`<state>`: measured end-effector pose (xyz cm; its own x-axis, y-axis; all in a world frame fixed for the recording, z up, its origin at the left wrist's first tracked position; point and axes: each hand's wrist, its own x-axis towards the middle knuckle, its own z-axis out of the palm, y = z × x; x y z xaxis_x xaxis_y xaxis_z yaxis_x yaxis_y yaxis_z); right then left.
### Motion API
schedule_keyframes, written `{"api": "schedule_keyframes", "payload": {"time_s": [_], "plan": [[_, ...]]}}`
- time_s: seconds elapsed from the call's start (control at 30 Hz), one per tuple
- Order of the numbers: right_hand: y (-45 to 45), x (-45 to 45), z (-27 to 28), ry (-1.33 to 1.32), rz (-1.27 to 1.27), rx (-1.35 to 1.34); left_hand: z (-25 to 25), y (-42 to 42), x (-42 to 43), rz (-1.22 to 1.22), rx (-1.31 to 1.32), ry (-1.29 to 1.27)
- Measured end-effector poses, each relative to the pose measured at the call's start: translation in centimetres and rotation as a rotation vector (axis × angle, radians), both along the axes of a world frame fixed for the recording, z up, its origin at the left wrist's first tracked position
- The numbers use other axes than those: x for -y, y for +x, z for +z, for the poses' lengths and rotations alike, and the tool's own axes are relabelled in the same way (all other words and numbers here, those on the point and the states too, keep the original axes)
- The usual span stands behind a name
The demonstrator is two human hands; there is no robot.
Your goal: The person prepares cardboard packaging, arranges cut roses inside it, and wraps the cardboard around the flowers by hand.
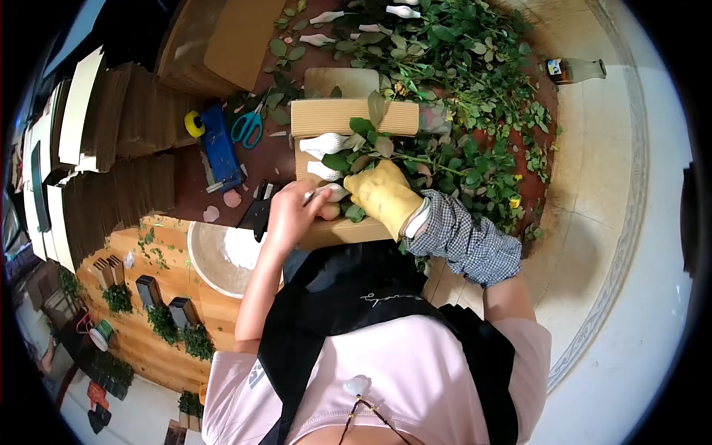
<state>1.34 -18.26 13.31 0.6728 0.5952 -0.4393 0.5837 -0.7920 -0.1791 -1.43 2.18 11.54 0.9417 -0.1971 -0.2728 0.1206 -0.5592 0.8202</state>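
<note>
Bare fingers of my left hand (291,211) pinch the side of a rose bud in a white mesh sleeve (337,192). My right hand (380,194), in a yellow work glove, is curled closed just behind that bud; the stem it appears to grip is mostly hidden under the glove. Two more white-sleeved buds lie above, the upper one (323,144) at the edge of the corrugated cardboard (400,111). A pale peach rose (328,211) shows below my left fingertips. Leafy stems run right from the buds.
Leafy rose stems (475,81) cover the table's right side. Teal scissors (248,128), a blue tape dispenser (220,144) and a black-handled tool (258,211) lie left. A white basin (215,259) stands below. Cardboard stacks (126,111) rise at far left; a bottle (575,70) lies on the right.
</note>
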Motion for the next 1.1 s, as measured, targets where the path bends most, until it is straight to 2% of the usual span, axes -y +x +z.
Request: {"api": "schedule_keyframes", "payload": {"time_s": [0.03, 0.07, 0.1, 0.13, 0.17, 0.2, 0.23, 0.3, 0.33, 0.37, 0.43, 0.5, 0.53, 0.57, 0.63, 0.67, 0.73, 0.77, 0.8, 0.83, 0.87, 0.9, 0.97, 1.0, 1.03, 1.07, 1.1], "plan": [[-0.1, 0.0, 0.2, -0.031, 0.032, 0.030, 0.4, -0.3, -0.7, 0.082, -0.085, -0.132], [0.3, -0.5, 0.5, -0.089, 0.024, -0.033, -1.2, -0.8, -2.1, 0.153, -0.109, -0.076], [-0.3, 0.7, -1.6, 0.093, -0.071, -0.054, -4.0, -1.3, -3.0, 0.334, 0.169, -0.281], [-0.3, 0.9, -1.4, 0.118, -0.054, 0.017, -2.4, -0.9, -4.8, 0.600, 0.058, -0.393], [-0.3, 0.8, -1.2, 0.145, -0.035, 0.086, 0.5, -0.3, -6.6, 0.738, -0.113, -0.411], [0.3, 1.1, -0.1, 0.200, -0.106, -0.062, 0.7, 0.5, -7.2, 0.584, 0.299, -0.323], [1.0, 1.7, 1.2, 0.432, -0.099, -0.084, 1.0, 1.0, -6.5, 0.544, 0.449, -0.270], [1.6, 0.6, 4.3, 0.574, -0.107, 0.091, 1.0, 0.5, -4.9, 0.455, 0.056, -0.342], [1.8, -0.3, 4.8, 0.313, -0.113, 0.095, 0.1, 0.7, -3.7, 0.390, -0.039, -0.144], [1.9, -0.9, 5.1, 0.054, -0.123, 0.100, 1.5, 1.4, -1.6, 0.295, -0.032, 0.007], [2.0, -0.8, 2.1, -0.104, -0.115, 0.077, 0.2, 2.1, 0.8, 0.168, 0.057, 0.120], [2.3, -1.0, 1.3, -0.136, -0.054, 0.077, 0.1, 2.3, 1.1, 0.045, 0.202, 0.043], [2.6, -0.7, 1.1, -0.131, -0.075, -0.007, 0.2, 2.2, 1.1, 0.070, 0.212, 0.003], [2.7, -0.7, 1.0, -0.132, -0.074, -0.007, 0.6, 2.2, 0.6, 0.082, 0.114, -0.048], [2.7, -0.6, -0.1, -0.109, -0.043, 0.004, -0.2, 1.6, 0.4, 0.212, 0.115, -0.149], [2.5, -0.8, -0.8, -0.036, -0.138, 0.041, -0.6, 1.4, 0.6, 0.326, 0.050, -0.287], [2.5, -1.0, -2.1, -0.097, -0.148, -0.007, -1.1, 0.9, 0.5, 0.506, -0.034, -0.504], [2.5, -1.0, -2.2, -0.132, -0.154, -0.035, -1.3, 0.8, 0.1, 0.556, -0.006, -0.436], [2.2, -0.4, -2.2, -0.131, -0.166, -0.036, -0.8, 1.1, 0.7, 0.647, 0.304, -0.268], [1.8, 0.5, -2.1, 0.050, -0.174, 0.058, -2.0, 1.7, -1.8, 0.728, 0.427, -0.231], [1.1, 1.1, -2.0, 0.230, -0.178, 0.149, 0.7, 2.3, -3.8, 0.861, 0.271, -0.240], [1.1, 1.2, -1.3, 0.183, -0.186, 0.068, -0.2, 3.1, -6.1, 0.758, 0.474, -0.241], [0.6, 1.3, 1.7, 0.381, -0.225, 0.237, 2.4, 3.6, -5.3, 0.384, 0.395, -0.166], [0.8, 0.9, 3.7, 0.275, -0.236, 0.237, 1.7, 3.2, -5.1, 0.327, -0.013, -0.254], [0.8, 1.0, 3.0, 0.185, -0.174, 0.314, 1.1, 3.1, -4.5, 0.157, -0.109, -0.104], [0.7, 0.8, 1.2, 0.104, -0.226, 0.334, 0.0, 2.9, -3.3, 0.041, -0.071, -0.051], [0.9, 0.3, 0.4, 0.019, -0.281, 0.354, 1.3, 3.2, -1.2, 0.021, -0.071, 0.036]]}}
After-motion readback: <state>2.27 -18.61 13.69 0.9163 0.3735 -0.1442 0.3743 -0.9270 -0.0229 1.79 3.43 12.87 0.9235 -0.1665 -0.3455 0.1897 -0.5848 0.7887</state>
